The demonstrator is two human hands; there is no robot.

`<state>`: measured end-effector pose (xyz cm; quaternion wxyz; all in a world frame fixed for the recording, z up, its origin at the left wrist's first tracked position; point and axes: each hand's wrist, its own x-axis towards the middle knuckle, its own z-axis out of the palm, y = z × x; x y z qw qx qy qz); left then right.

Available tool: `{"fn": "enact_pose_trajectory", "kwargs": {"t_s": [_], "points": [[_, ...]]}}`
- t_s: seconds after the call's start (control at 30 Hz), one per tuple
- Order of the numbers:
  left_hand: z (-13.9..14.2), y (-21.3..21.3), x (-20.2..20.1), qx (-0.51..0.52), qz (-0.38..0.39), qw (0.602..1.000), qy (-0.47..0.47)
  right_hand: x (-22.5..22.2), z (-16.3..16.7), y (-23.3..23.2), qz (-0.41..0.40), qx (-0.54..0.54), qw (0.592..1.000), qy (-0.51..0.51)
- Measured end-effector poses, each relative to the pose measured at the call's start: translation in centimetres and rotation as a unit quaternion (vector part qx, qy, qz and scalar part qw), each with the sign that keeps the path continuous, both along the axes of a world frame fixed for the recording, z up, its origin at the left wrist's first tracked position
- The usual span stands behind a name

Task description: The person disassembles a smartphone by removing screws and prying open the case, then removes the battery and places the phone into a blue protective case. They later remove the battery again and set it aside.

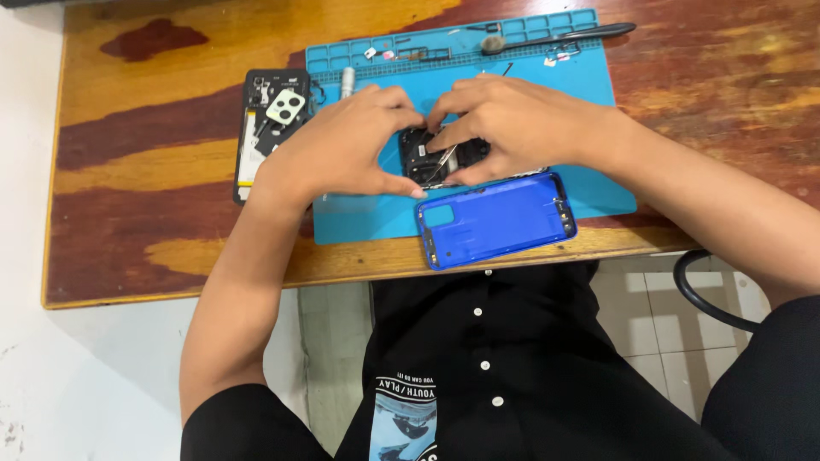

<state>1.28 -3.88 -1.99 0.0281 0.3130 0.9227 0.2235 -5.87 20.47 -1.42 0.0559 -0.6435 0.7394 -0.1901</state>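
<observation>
An opened black phone [424, 159] lies on a blue work mat [367, 213], mostly hidden under both hands. My left hand [342, 145] grips its left side, thumb along the near edge. My right hand [512, 124] presses on its right side, and a thin metal tool [443, 160] shows between the fingers over the phone's insides. A blue phone back cover [495, 219] rests at the mat's near edge, just in front of the hands.
A second dismantled phone [269, 128] with a pale camera block lies left of the mat on the worn wooden table [154, 239]. A dark brush [555, 38] and small parts sit in the mat's far trays. A silver cylinder [348, 81] stands nearby.
</observation>
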Motion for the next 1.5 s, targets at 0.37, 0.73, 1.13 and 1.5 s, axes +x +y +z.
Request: {"fn": "enact_pose_trajectory", "kwargs": {"t_s": [0.37, 0.73, 1.13, 1.5], "points": [[-0.7, 0.1, -0.6, 0.018, -0.001, 1.000, 0.001, 2.4, 0.3, -0.7, -0.001, 0.010, 0.983, 0.182], [-0.8, 0.2, -0.7, 0.025, -0.010, 0.999, 0.027, 2.9, -0.3, -1.0, 0.033, 0.014, 0.972, 0.232], [-0.7, 0.0, -0.7, 0.029, -0.017, 0.999, 0.026, 1.5, 3.0, 2.0, -0.022, -0.122, 0.991, 0.049], [-1.6, 0.7, -0.9, 0.058, 0.016, 0.998, 0.025, 1.0, 1.7, 5.5, -0.088, -0.189, 0.975, -0.074]]}}
